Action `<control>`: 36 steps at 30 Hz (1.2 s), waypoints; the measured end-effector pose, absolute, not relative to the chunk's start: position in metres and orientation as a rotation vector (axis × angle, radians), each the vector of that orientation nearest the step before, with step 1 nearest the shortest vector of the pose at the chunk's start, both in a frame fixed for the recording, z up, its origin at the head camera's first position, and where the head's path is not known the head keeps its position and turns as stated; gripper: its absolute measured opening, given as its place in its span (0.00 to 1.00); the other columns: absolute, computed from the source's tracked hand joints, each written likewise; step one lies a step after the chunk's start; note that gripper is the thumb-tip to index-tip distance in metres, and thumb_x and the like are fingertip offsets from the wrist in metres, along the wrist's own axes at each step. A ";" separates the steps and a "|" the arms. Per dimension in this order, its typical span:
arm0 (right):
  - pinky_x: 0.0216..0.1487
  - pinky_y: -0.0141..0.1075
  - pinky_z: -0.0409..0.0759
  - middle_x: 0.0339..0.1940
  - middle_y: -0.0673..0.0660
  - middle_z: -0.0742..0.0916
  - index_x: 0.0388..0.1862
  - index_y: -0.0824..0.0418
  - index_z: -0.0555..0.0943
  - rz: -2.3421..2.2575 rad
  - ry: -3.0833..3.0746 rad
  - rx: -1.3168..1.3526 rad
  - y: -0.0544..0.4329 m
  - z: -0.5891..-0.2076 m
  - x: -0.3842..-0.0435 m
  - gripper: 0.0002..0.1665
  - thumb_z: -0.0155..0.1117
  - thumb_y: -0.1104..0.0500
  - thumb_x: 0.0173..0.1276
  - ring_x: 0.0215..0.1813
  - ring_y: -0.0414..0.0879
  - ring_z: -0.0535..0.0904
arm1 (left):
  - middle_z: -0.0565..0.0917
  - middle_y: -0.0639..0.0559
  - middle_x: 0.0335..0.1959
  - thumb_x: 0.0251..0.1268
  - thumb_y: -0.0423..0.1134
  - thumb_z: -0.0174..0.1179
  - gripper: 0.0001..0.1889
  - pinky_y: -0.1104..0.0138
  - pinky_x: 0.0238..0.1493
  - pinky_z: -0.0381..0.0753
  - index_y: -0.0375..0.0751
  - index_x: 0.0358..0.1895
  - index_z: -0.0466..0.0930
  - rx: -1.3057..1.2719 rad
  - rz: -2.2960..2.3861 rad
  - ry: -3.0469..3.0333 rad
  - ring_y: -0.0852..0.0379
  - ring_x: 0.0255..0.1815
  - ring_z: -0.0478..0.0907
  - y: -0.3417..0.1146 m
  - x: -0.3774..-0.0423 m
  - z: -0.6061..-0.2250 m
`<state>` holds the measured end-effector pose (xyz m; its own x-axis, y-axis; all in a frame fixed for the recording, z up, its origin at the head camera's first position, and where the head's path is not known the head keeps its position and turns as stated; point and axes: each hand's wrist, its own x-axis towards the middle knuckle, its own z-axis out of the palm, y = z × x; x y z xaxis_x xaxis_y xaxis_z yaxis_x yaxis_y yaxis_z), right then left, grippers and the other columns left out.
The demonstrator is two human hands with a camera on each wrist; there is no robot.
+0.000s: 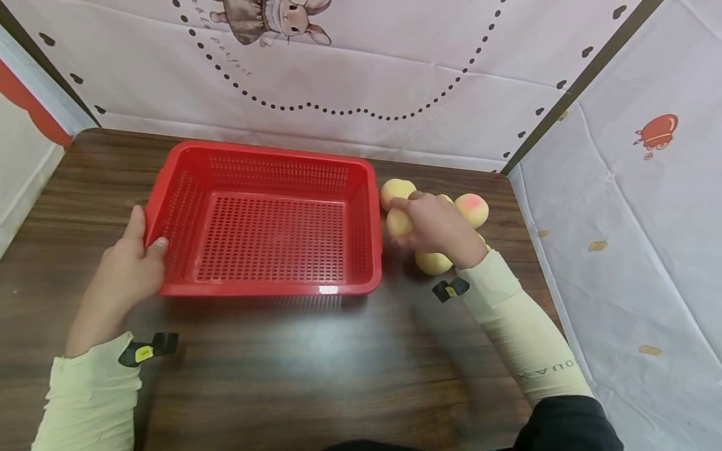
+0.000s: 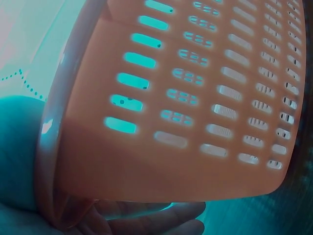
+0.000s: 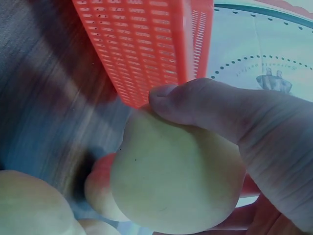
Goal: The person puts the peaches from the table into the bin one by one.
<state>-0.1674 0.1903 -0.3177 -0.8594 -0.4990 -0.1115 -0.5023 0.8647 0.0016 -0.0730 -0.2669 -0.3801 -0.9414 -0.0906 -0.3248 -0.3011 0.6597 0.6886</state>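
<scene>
A red plastic basket [image 1: 271, 289] with slotted walls stands on the table, with nothing inside it. My left hand [image 1: 125, 270] grips its left rim, thumb over the edge and fingers underneath, as the left wrist view shows too. Just off the basket's right side, my right hand [image 1: 439, 224] holds a pale yellow peach [image 3: 171, 171] between thumb and fingers. Around that hand lie several more peaches: one [image 1: 397, 188] behind it, a pink-blushed one [image 1: 472, 210] to its right, and another [image 1: 432, 264] below it, partly covered by the hand.
The dark wood-grain table [image 1: 293, 382] runs up to a white printed cloth wall [image 1: 361, 56] at the back. A second white wall [image 1: 637, 219] closes the right side, near my right forearm.
</scene>
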 end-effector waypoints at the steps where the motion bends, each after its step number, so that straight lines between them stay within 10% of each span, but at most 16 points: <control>1: 0.34 0.45 0.81 0.37 0.57 0.84 0.56 0.50 0.82 0.046 2.925 -0.783 0.190 -0.316 -0.167 0.27 0.78 0.47 0.58 0.33 0.52 0.81 | 0.56 0.20 0.77 0.84 0.51 0.43 0.46 0.34 0.53 0.82 0.54 0.81 0.13 -0.319 1.156 2.613 0.27 0.55 0.77 -0.267 -0.072 -0.380; 36: 0.38 0.43 0.80 0.35 0.55 0.85 0.54 0.48 0.84 0.004 2.909 -0.839 0.181 -0.290 -0.171 0.26 0.79 0.47 0.57 0.37 0.51 0.81 | 0.54 0.19 0.78 0.85 0.51 0.42 0.45 0.40 0.46 0.87 0.53 0.80 0.13 -0.341 1.166 2.596 0.29 0.56 0.76 -0.267 -0.073 -0.378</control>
